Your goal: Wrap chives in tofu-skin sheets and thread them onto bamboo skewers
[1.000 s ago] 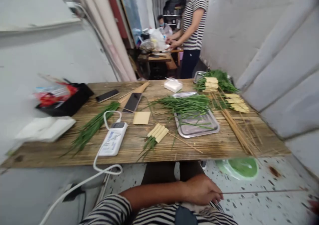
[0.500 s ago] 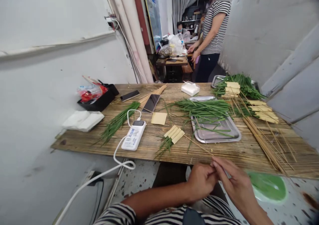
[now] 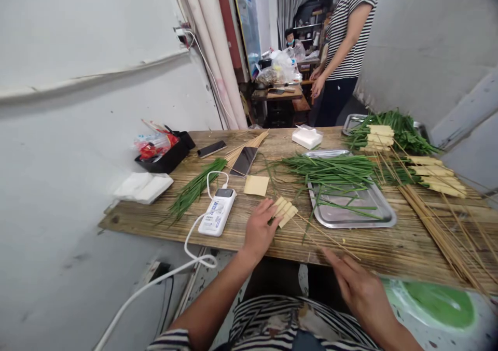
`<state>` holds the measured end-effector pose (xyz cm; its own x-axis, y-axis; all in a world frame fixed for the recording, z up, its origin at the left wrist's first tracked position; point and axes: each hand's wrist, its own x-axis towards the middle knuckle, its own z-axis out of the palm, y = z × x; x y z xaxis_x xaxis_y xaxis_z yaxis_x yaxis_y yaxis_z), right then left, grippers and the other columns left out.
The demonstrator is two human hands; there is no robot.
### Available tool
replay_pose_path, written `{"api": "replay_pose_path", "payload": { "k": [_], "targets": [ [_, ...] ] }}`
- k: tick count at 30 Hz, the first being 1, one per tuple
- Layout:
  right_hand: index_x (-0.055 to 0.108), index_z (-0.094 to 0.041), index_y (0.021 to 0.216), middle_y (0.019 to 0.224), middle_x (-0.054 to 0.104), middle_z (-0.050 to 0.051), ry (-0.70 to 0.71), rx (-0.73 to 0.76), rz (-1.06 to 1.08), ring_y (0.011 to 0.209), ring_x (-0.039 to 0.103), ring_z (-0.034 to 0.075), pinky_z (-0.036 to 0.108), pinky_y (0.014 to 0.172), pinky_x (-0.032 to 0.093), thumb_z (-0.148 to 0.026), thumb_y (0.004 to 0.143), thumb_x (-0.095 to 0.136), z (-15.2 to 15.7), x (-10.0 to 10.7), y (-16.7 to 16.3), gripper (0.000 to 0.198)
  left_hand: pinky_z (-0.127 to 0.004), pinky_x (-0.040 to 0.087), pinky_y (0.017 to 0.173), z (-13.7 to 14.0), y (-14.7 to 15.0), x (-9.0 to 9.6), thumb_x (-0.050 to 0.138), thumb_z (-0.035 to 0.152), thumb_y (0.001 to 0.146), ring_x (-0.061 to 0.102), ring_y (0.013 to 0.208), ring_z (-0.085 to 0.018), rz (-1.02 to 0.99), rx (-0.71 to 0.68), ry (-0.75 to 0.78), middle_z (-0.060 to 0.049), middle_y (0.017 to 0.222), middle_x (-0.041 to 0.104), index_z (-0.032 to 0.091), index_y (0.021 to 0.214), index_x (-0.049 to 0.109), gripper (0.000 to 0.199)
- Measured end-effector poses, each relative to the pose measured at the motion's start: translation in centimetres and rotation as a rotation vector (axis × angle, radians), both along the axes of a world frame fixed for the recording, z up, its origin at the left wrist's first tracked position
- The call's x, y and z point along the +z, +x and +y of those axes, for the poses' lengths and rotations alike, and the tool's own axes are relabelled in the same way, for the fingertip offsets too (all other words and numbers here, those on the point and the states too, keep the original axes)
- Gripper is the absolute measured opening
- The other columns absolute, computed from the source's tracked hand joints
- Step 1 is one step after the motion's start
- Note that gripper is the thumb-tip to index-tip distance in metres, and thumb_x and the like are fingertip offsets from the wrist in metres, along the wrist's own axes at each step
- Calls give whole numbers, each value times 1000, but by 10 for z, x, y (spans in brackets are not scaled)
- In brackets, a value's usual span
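My left hand (image 3: 260, 230) is at the near edge of the table, its fingers closed on the left side of a row of pale yellow tofu-skin rolls (image 3: 286, 212) wrapped around green chives. The hand hides most of the chive ends. Two thin bamboo skewers (image 3: 330, 236) run right from the rolls. At the end of one, my right hand (image 3: 360, 286) pinches it between thumb and fingers. Just behind the rolls lies a flat square of tofu skin (image 3: 256, 185). Long chives (image 3: 330, 169) lie across a metal tray (image 3: 354, 219) to the right.
A white power bank (image 3: 217, 213) with a cable, a phone (image 3: 243, 161), loose chives (image 3: 198, 187) and skewers occupy the left. Finished skewered rolls (image 3: 438, 174) and a skewer bundle (image 3: 436, 232) lie right. Beyond the table stands a person in a striped shirt (image 3: 352, 34).
My left hand has moved left and forward from beside my right hand onto the rolls. My right hand has shifted slightly down. A second skewer now shows beside the first.
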<state>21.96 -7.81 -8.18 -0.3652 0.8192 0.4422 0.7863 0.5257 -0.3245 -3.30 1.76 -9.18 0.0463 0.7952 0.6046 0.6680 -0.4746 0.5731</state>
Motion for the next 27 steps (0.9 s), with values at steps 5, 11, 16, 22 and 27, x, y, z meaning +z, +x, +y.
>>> {"api": "replay_pose_path", "payload": {
  "k": [5,11,16,22,27],
  "targets": [
    [52,-20,130,79,64,2,2,-18,-83,55,61,11,20,47,48,-17,93,35,-5,-6,5,40,-44,49,98,-8,5,-12,67,22,79,61,109,-23,-4,49,-53,-13,116,65,17,103,68,25],
    [44,-26,137,81,67,2,-22,3,-80,52,61,11,19,50,49,-17,92,35,-10,-9,16,47,-41,51,96,-10,9,-15,68,21,76,63,106,-23,31,98,-70,-11,111,67,17,103,68,27],
    [46,-27,135,87,69,3,-53,-7,-64,54,62,11,18,50,50,-19,92,37,-17,-13,23,45,-41,51,96,-12,10,-17,68,20,76,63,106,-22,16,90,-88,-10,112,67,18,105,67,29],
    [47,-26,134,90,68,3,-73,-7,-67,56,63,10,18,52,51,-18,93,35,-22,-14,26,44,-41,51,96,-13,8,-18,69,21,76,63,106,-24,-24,74,-131,-13,114,66,16,98,71,23],
    [48,-26,134,84,67,2,-97,-5,-55,56,63,11,18,52,50,-19,93,34,-23,-15,27,44,-42,51,96,-13,8,-19,70,23,75,64,106,-24,-35,82,-130,-12,114,66,18,95,72,21]
  ]
}}
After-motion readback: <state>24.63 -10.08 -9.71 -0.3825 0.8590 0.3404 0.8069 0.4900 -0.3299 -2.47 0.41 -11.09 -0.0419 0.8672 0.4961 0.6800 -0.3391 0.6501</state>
